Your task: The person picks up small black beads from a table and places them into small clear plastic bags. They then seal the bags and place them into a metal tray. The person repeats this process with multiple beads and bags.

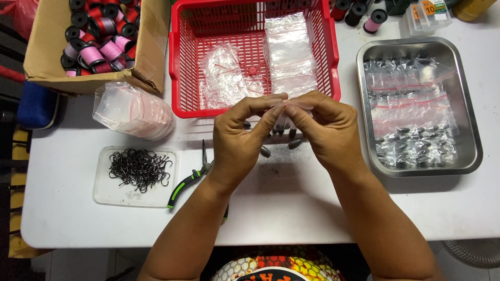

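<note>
left hand (pixel 240 136) and right hand (pixel 324 130) pinch shut the top of a small clear zip bag (pixel 291 107) at table centre, dark sinkers inside; loose lead sinkers (pixel 281 141) lie beneath, still unpacked; at 3 o'clock a steel tray (pixel 471 151) holds many filled bags; at 12 o'clock a red basket (pixel 182 78) holds empty bags; hooks (pixel 139 167) and pliers (pixel 190 179) at 9 o'clock

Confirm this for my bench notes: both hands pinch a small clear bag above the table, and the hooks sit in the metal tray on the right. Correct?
Not quite. In the head view the hooks lie on a flat clear plastic lid at the left; the metal tray holds bagged sinkers. The left hand and right hand do pinch the small clear bag.
</note>
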